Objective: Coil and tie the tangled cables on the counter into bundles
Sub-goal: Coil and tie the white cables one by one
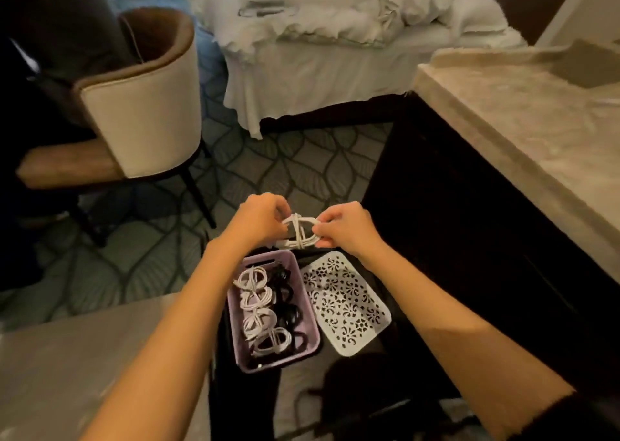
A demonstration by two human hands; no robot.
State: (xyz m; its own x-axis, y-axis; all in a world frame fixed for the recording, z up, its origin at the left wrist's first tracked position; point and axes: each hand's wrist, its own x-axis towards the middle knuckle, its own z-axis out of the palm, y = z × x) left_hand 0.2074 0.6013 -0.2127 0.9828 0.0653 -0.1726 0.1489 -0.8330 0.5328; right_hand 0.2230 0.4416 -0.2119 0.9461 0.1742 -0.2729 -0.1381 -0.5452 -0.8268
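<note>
Far left: an armchair (141, 105) is seen on patterned carpet (302, 169). Near left: a corner of pale marble tabletop (67, 356) is noted.

Centre: the left hand (258, 219) is curled round the left end of a white cable bundle (300, 231), which is pinched by its fingers (279, 207). The bundle is wrapped across its middle and held in the air above the far end of a lilac basket (261, 262). Inside the basket, white coils (256, 306) are lined along the left and black coils (290, 313) along the right.

The bundle's right loop is gripped by the fingers (324, 220) of the right hand (349, 227). A white perforated tray (345, 303) is laid just right of the basket.

Far right: a second marble tabletop (520, 122) is seen.
</note>
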